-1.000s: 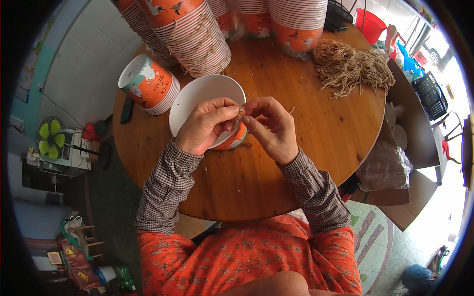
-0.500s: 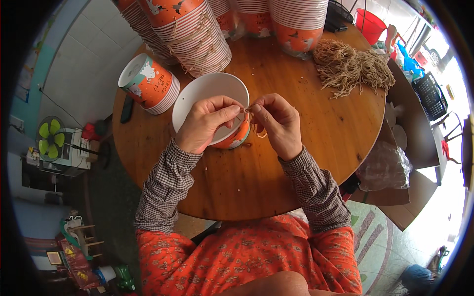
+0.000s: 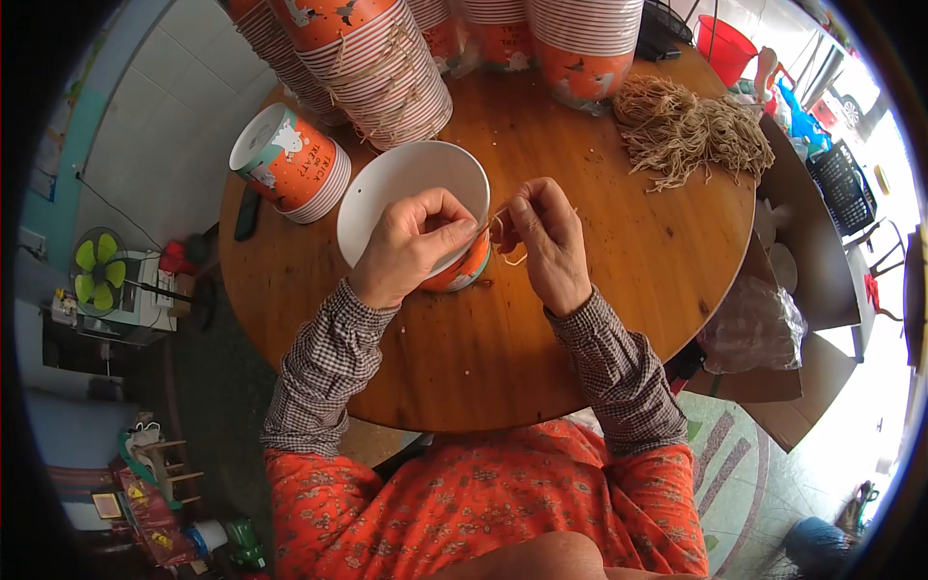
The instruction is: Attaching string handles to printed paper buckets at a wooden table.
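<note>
Toward the left edge of the round wooden table point(image 3: 599, 319), a short stack of orange paper cups with white lids point(image 3: 290, 162) lies on its side, with a small dark phone-like object point(image 3: 247, 213) just beside it at the rim. Near the table's middle, the left hand point(image 3: 411, 246) is closed over the rim of a white-lined orange paper bowl point(image 3: 411, 193), tilting it so its white inside shows. Just right of it, the right hand point(image 3: 551, 242) pinches a thin pale string loop point(image 3: 512, 253) that touches the bowl's side. Along the far edge stand tall stacks of orange paper cups point(image 3: 377, 58), and toward the far right edge lies a heap of tan string pieces point(image 3: 691, 130).
</note>
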Motion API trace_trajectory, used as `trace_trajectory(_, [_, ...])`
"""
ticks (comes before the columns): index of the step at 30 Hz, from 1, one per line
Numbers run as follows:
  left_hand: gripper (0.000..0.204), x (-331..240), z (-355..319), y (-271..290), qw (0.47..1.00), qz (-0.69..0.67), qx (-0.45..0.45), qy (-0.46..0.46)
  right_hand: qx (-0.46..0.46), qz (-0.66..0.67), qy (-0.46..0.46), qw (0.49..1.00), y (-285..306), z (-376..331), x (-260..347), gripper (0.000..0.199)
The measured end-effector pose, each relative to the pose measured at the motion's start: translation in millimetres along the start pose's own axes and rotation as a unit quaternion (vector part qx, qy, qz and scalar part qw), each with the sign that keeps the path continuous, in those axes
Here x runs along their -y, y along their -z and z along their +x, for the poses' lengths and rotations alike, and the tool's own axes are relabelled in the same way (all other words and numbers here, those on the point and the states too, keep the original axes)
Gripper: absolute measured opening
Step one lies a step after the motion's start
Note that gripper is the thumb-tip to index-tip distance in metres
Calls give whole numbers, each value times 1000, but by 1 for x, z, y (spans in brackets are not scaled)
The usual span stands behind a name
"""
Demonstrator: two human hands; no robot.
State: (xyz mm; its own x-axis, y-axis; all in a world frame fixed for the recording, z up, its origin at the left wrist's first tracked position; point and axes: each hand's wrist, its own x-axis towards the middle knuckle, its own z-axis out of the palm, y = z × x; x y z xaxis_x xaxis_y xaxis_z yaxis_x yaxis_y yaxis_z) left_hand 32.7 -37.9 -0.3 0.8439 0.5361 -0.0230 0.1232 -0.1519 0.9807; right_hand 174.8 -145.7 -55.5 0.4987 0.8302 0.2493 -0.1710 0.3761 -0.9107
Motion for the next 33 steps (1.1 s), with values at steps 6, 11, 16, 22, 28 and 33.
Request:
trace_trajectory(6, [13, 5, 1, -6, 997, 39, -31, -63, -20, 33, 2, 999, 0, 3, -3, 9])
trace_trajectory(11, [19, -3, 1, -14, 973, 178, -52, -135, 47, 6, -47, 998, 6, 1, 17, 10])
trace_trajectory(16, [15, -6, 1, -18, 978, 154, -69, -119, 61, 0, -2, 998, -1, -1, 17, 7])
trace_trajectory(22, [9, -10, -3, -17, 982, 150, -53, -99, 82, 38, 2, 996, 2, 3, 29, 7])
trace_trajectory(28, [7, -7, 1, -14, 963, 169, -100, -187, 113, 46, 5, 993, -1, 10, 45, 9])
trace_trajectory(33, [7, -4, 8, -1, 968, 150, -91, -178, 125, 35, 16, 991, -6, 21, 50, 8])
